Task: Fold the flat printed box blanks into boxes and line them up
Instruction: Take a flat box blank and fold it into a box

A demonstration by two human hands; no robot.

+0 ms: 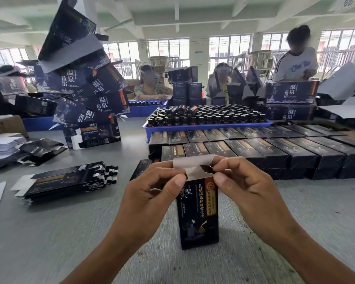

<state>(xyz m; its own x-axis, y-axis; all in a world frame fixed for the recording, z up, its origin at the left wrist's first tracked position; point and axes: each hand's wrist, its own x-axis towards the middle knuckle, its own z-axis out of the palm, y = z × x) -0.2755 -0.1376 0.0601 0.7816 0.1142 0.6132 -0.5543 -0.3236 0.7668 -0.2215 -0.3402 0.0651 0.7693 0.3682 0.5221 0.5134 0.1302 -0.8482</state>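
Hands worked the top flap [193, 160] of the upright box [199, 214] standing on the worktop [70, 232]: left hand [152, 193] and right hand [246, 187] both pinched its upper edges. Tucking the side tabs first would probably let the flap seat squarely.

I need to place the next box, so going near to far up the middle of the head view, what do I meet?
Box being folded, gripped at its top flaps by left hand and right hand → rows of finished boxes → blue tray of small bottles → seated people.
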